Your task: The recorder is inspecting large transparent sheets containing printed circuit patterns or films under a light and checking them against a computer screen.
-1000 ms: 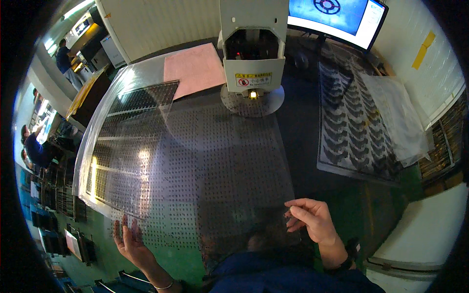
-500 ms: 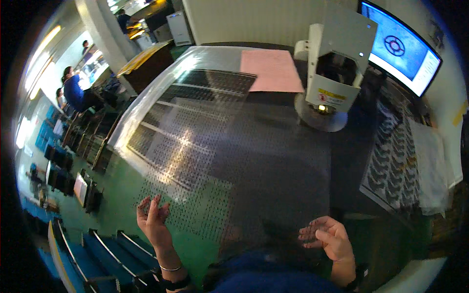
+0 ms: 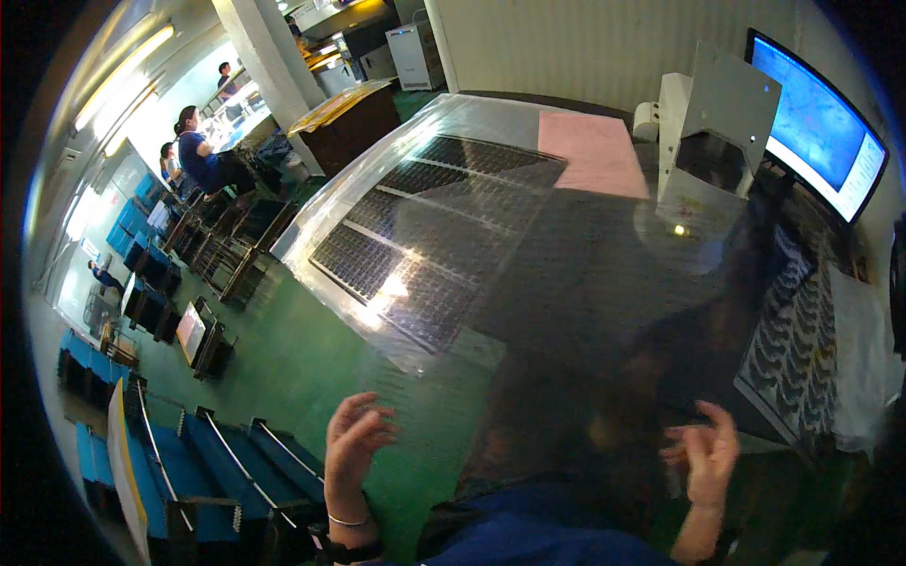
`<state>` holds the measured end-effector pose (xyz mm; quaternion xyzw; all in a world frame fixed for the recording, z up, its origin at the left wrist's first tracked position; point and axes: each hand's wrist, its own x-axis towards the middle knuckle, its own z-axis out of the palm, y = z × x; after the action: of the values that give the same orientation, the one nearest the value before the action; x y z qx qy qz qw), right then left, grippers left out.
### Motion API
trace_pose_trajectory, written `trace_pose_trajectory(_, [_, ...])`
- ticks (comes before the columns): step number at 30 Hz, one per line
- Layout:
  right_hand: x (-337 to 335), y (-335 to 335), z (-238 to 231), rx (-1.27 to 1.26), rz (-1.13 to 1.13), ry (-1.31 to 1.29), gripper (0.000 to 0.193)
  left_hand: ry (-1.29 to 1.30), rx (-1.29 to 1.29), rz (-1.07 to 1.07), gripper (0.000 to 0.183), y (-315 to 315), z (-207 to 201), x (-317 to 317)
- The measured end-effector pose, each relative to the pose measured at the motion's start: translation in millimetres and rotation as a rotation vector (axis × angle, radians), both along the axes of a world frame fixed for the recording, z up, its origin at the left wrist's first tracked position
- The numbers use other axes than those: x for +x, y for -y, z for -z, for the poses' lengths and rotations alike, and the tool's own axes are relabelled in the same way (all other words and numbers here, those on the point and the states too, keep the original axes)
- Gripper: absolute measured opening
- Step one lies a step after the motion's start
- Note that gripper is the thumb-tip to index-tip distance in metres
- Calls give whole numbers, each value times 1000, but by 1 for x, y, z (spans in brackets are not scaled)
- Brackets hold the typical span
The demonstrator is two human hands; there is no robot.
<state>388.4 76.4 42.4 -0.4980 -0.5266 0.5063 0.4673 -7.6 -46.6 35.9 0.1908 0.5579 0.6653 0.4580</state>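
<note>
one see-through film spreads over the counter and past its near edge, between the left hand and right hand; handling looks unfinished, though what is left cannot be told. both hands' fingers are half curled; whether they grip the film is unclear. beyond are one gridded dark sheet by the left edge, one pink sheet and one machine toward the far edge, and one monitor at the far right corner.

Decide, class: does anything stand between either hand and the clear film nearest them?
Nothing visible does. The film spreads faintly ahead of the left hand and right hand, with no other object between; actual contact is too blurred to tell. The machine stands farther back.
</note>
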Motion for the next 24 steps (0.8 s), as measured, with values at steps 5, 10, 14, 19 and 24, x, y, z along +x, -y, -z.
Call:
trace_pose_trajectory(5, [142,49,-5,20,458,150,44,-97,-72,509,29,-44,-5,62])
trace_pose_trajectory(10, [178,84,-39,-97,562,220,41,-118,-184,764,21,-73,-1,118])
trace_pose_trajectory(14, [208,108,-30,-101,766,242,38,-129,-303,813,28,-92,-10,141])
trace_pose_trajectory(19, [202,99,-39,-203,688,170,36,-190,-300,844,27,-94,-8,139])
trace_pose_trajectory(24, [212,96,-22,-74,749,276,34,-136,-196,917,17,-92,-15,136])
